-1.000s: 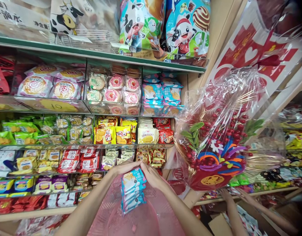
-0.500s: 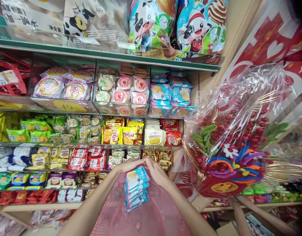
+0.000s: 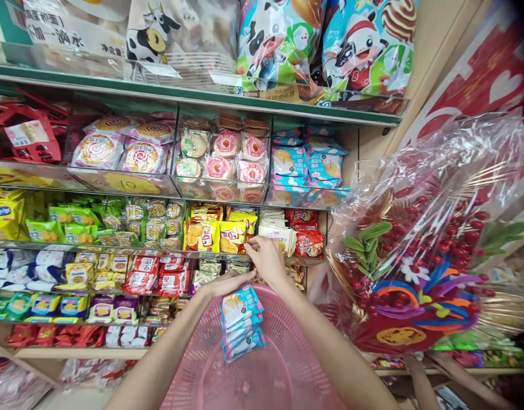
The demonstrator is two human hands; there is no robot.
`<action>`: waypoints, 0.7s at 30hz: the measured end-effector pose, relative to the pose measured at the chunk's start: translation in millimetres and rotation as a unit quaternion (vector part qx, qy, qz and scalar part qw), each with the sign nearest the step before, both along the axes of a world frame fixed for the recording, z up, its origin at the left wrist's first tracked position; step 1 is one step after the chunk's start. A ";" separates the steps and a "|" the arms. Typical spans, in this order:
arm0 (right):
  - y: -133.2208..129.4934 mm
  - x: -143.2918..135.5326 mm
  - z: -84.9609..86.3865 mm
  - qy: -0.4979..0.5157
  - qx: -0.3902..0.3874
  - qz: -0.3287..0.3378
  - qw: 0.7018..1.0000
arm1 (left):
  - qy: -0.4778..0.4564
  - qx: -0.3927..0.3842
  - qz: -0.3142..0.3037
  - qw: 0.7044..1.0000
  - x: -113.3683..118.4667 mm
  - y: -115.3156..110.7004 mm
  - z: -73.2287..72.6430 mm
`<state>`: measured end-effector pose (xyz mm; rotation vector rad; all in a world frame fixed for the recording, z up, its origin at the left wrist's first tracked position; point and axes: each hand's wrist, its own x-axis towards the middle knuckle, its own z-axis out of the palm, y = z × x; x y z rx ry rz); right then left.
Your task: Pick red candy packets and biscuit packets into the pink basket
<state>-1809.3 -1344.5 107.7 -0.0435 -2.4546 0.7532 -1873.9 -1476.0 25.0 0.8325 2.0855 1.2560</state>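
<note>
My left hand [image 3: 228, 283] is closed over the far rim of a pink mesh basket [image 3: 313, 364], its fingertips pointing right. Just below it, a stack of blue biscuit packets [image 3: 241, 322] stands inside the basket against the far wall. My right hand [image 3: 267, 261] reaches past the rim to the shelf, fingers loosely bent and a little apart, holding nothing. Its fingertips are beside the yellow biscuit packets [image 3: 232, 237] and in front of the cream-coloured packets [image 3: 279, 234], partly covering them.
Red packets [image 3: 309, 243] lie right of the cream ones. More blue packets [image 3: 289, 162] fill a bin one shelf up. A plastic-wrapped bouquet with red berries [image 3: 409, 273] juts out at the right. Another person's forearms [image 3: 417, 378] show at the lower right.
My right hand has left the basket rim beside my left hand and moved up to the packets on the shelf. The view has shifted slightly, so the shelves appear further right.
</note>
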 end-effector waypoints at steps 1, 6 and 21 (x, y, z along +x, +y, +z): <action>-1.5 -2.5 -1.2 -0.016 0.001 -0.009 1.000 | 0.002 -0.001 0.001 1.000 0.6 -1.2 0.6; -3.9 -6.4 -8.4 -0.033 0.005 -0.024 0.999 | -0.002 -0.029 0.010 1.000 5.6 -7.6 6.2; -8.2 -11.4 -16.0 -0.004 -0.022 -0.043 0.999 | 0.009 -0.034 0.000 0.999 5.0 -14.1 4.3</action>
